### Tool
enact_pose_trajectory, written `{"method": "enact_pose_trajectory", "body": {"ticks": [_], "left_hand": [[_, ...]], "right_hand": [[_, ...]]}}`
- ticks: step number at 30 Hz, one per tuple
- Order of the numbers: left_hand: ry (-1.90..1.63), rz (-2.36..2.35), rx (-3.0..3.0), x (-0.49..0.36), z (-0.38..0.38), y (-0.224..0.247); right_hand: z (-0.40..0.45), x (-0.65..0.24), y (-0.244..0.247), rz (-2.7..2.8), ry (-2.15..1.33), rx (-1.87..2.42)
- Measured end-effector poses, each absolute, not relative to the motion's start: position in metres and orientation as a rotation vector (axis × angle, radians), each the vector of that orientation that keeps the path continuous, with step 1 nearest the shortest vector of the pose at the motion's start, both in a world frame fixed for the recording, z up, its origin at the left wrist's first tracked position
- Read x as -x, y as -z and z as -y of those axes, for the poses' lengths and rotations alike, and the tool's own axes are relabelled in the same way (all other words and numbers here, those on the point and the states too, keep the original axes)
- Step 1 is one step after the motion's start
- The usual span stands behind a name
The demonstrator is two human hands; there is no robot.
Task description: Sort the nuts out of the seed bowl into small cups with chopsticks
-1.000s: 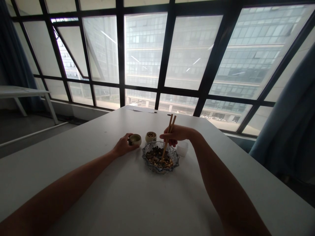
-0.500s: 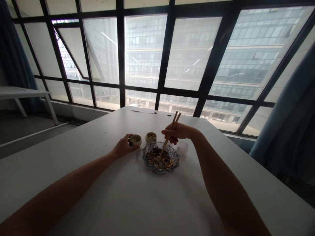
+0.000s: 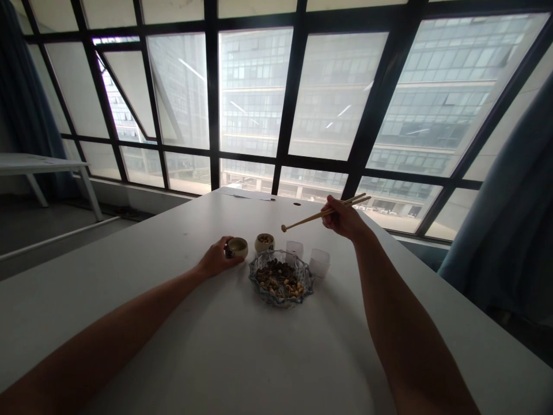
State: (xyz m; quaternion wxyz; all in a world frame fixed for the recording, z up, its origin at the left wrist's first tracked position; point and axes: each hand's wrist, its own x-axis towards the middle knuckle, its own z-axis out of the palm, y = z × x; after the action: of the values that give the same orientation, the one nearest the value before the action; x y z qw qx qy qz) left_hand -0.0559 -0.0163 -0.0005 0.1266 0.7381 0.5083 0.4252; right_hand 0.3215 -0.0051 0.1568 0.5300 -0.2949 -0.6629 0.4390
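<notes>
Windows (image 3: 254, 92), dark-framed, across the upper half; blue curtain (image 3: 510, 213) at right edge. White table (image 3: 185, 323) below, bearing the following.

Bowl (image 3: 281, 297), glass, scalloped: centre of frame, between the forearms, presumably for reach from either side. Contents: small pieces, dark ones mostly towards the far side, paler ones nearer.

Left hand (image 3: 217, 257): grasping a cup (image 3: 237, 248) by its left side, left of the bowl; the grip probably steadies it and leaves the mouth uncovered. Contents, if any: cannot tell.

Second cup (image 3: 264, 242): upright just behind the bowl, small pieces inside.

Two tubs (image 3: 319, 263), translucent: behind and right of the bowl, near its rim, likely for easy access.

Right hand (image 3: 343, 219): closed around chopsticks (image 3: 306, 220), right of centre, held well back, seemingly for reach. Tips together, pinching one piece (image 3: 284, 228) above the table, beyond the bowl.
</notes>
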Motion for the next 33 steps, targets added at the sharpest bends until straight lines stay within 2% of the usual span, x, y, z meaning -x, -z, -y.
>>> {"method": "enact_pose_trajectory", "body": {"ticks": [33], "left_hand": [[-1.233, -1.467, -2.181, 0.054, 0.014, 0.004]], "right_hand": [[0.001, -0.339, -0.152, 1.519, -1.106, 0.713]]}}
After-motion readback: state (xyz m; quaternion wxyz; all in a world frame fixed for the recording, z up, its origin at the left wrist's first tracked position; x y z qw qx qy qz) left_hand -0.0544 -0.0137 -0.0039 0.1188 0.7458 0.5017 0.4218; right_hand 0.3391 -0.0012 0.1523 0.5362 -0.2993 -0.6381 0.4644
